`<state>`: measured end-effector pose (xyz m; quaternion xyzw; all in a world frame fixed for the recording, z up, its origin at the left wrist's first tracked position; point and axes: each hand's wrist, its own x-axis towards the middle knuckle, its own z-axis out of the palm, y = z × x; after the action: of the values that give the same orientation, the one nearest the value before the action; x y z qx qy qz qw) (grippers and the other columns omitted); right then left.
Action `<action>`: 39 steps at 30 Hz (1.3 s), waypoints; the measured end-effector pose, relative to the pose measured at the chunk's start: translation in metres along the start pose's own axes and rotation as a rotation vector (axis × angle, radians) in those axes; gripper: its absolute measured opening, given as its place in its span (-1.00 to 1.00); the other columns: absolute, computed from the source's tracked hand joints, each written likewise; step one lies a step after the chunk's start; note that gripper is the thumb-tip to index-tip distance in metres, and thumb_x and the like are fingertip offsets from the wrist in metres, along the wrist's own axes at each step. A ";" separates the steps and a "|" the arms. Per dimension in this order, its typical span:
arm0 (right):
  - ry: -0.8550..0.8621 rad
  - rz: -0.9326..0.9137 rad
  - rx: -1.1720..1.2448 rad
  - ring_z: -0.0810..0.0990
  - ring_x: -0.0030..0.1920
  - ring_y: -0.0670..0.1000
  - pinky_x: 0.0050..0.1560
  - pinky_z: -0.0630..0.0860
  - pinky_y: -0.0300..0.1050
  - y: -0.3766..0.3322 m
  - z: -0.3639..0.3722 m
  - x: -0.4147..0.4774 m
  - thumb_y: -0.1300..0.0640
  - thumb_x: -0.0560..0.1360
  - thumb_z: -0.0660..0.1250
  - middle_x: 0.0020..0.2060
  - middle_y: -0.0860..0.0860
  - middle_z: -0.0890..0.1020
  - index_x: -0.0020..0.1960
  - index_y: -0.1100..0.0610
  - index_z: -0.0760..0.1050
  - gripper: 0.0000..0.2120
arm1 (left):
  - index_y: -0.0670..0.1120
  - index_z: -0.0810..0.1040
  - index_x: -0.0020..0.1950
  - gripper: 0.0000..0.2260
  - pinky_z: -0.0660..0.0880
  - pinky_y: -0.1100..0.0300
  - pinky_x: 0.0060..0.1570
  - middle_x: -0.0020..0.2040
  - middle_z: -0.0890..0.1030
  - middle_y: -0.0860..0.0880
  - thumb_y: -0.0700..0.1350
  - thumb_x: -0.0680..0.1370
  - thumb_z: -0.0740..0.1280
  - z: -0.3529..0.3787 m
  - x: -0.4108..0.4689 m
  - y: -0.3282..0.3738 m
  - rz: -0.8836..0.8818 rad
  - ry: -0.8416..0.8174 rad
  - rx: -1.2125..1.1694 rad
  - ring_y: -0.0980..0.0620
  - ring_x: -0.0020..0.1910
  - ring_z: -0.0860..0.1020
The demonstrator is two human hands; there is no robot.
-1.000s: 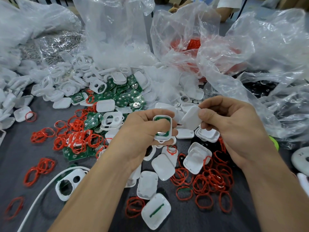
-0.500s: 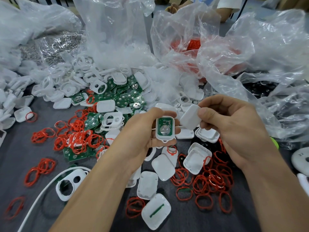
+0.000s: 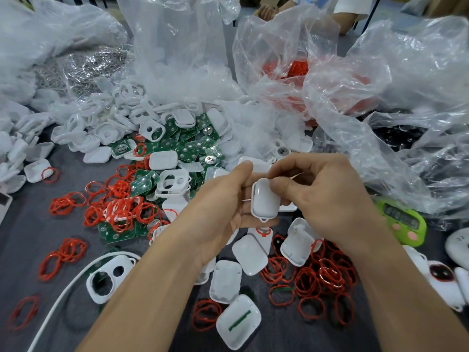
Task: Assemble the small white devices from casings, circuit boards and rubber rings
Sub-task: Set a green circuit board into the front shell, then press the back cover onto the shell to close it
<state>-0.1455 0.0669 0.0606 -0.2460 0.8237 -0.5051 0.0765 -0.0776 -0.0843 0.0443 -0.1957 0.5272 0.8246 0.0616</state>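
- The left hand (image 3: 223,212) held a small white device (image 3: 265,201) just above the table (image 3: 30,240), near the middle of the view; its fingers (image 3: 242,210) were curled round the device's left side and back, gripping it.
- The right hand (image 3: 327,199) met the same device from the right, with its thumb (image 3: 279,185) pressed on the upper end of the smooth white cover and its other fingers curled behind, so it gripped the device too.
- The device stood roughly upright, cover towards the camera, with a small tab at its lower end.
- A heap of green circuit boards (image 3: 193,146) lay on the table beyond the left hand, mixed with white casings (image 3: 162,160).
- Red rubber rings (image 3: 121,209) were scattered left of the boards, and more of them lay under the right forearm.
- Loose casing halves (image 3: 225,280) lay flat beneath the hands; one nearer the camera (image 3: 238,321) carried a green strip.
- Crumpled clear plastic bags (image 3: 380,97) filled the far side and the right of the table.
- A green timer (image 3: 403,219) sat just right of the right wrist.
- A white cable (image 3: 63,293) curved across the lower left.
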 end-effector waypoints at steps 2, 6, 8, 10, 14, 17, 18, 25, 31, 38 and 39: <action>0.011 -0.002 -0.049 0.68 -0.25 -0.08 -0.09 0.65 0.01 -0.001 0.001 -0.001 0.17 0.47 0.53 -0.25 -0.13 0.71 -0.15 -0.08 0.70 -0.85 | -0.22 0.66 0.08 -0.58 0.71 0.02 -0.19 -0.17 0.72 -0.18 0.02 0.74 0.11 0.000 0.000 0.000 -0.004 0.014 0.001 -0.06 -0.23 0.69; 0.028 -0.022 -0.104 0.68 -0.25 -0.14 -0.16 0.60 -0.20 -0.001 0.002 -0.004 0.15 0.47 0.53 -0.29 -0.18 0.71 -0.14 -0.11 0.72 -0.85 | -0.23 0.66 0.06 -0.62 0.69 0.02 -0.26 -0.23 0.70 -0.14 -0.02 0.73 0.15 0.001 0.001 -0.001 -0.010 0.022 -0.004 -0.05 -0.27 0.67; 0.046 -0.040 -0.141 0.65 -0.31 -0.18 -0.28 0.47 -0.40 -0.001 0.005 -0.006 0.15 0.47 0.52 -0.35 -0.22 0.68 -0.16 -0.12 0.71 -0.85 | -0.23 0.66 0.04 -0.66 0.69 0.03 -0.28 -0.24 0.70 -0.13 -0.06 0.73 0.16 0.000 0.001 -0.002 0.000 0.013 -0.009 -0.04 -0.30 0.67; 0.072 -0.052 -0.167 0.63 -0.32 -0.21 -0.29 0.42 -0.46 -0.002 0.009 -0.008 0.15 0.47 0.50 -0.38 -0.26 0.65 -0.16 -0.11 0.70 -0.85 | -0.26 0.66 0.03 -0.73 0.70 -0.02 -0.22 -0.23 0.69 -0.15 -0.13 0.69 0.22 -0.002 0.002 -0.003 0.009 0.010 -0.028 -0.05 -0.29 0.67; 0.137 -0.093 -0.187 0.62 -0.30 -0.21 -0.26 0.44 -0.45 -0.002 0.014 -0.012 0.16 0.48 0.51 -0.40 -0.25 0.63 -0.13 -0.08 0.72 -0.87 | -0.31 0.65 0.11 -0.75 0.70 -0.02 -0.17 -0.20 0.68 -0.19 -0.29 0.58 0.21 -0.007 0.004 -0.004 0.019 -0.051 -0.048 -0.07 -0.28 0.68; 0.174 -0.124 -0.200 0.64 -0.21 -0.17 -0.18 0.54 -0.33 -0.002 0.018 -0.015 0.15 0.49 0.53 -0.28 -0.21 0.68 -0.08 -0.08 0.72 -0.88 | -0.29 0.70 0.06 -0.67 0.68 0.06 -0.18 -0.13 0.72 -0.21 -0.36 0.45 0.19 -0.010 0.003 -0.005 0.049 -0.118 -0.011 -0.06 -0.24 0.71; 0.180 -0.132 -0.196 0.64 -0.18 -0.17 -0.15 0.55 -0.30 -0.002 0.019 -0.016 0.15 0.49 0.53 -0.23 -0.19 0.69 -0.07 -0.07 0.73 -0.88 | -0.26 0.72 0.03 -0.66 0.68 0.08 -0.19 -0.14 0.73 -0.19 -0.38 0.43 0.19 -0.011 0.003 -0.004 0.064 -0.131 0.009 -0.03 -0.26 0.71; 0.161 -0.156 -0.120 0.68 -0.10 -0.17 -0.09 0.58 -0.32 0.003 0.020 -0.013 0.23 0.47 0.55 -0.13 -0.18 0.71 -0.04 0.01 0.77 -0.86 | -0.21 0.73 0.09 -0.63 0.68 0.04 -0.11 -0.03 0.74 -0.21 -0.47 0.51 0.19 -0.015 0.003 -0.004 0.103 -0.139 0.051 -0.07 -0.13 0.72; 0.236 -0.036 0.058 0.68 -0.28 -0.09 -0.28 0.56 -0.28 0.009 0.024 -0.013 0.09 0.44 0.58 -0.31 -0.15 0.69 -0.11 -0.08 0.72 -0.91 | -0.20 0.70 0.18 -0.65 0.69 0.09 -0.09 -0.04 0.74 -0.18 -0.45 0.59 0.20 -0.013 -0.001 -0.002 0.145 -0.136 0.067 -0.03 -0.11 0.72; 0.205 0.035 0.073 0.66 -0.24 -0.03 -0.18 0.62 0.01 0.016 0.027 -0.012 -0.10 0.52 0.49 -0.20 -0.10 0.67 -0.06 -0.10 0.51 -0.83 | -0.22 0.67 0.20 -0.68 0.69 0.05 -0.05 0.08 0.72 -0.25 -0.45 0.60 0.21 -0.008 -0.003 -0.001 0.215 -0.072 0.075 -0.10 0.00 0.70; 0.183 0.043 0.111 0.67 -0.25 0.00 -0.20 0.64 0.07 0.017 0.027 -0.012 -0.11 0.53 0.47 -0.21 -0.07 0.68 -0.04 -0.10 0.49 -0.82 | -0.23 0.67 0.20 -0.68 0.68 0.09 -0.07 0.08 0.72 -0.25 -0.45 0.59 0.21 -0.008 -0.004 -0.001 0.225 -0.083 0.060 -0.09 0.00 0.70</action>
<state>-0.1303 0.0571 0.0316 -0.1765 0.8030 -0.5686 0.0253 -0.0716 -0.0910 0.0419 -0.0991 0.5674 0.8175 -0.0037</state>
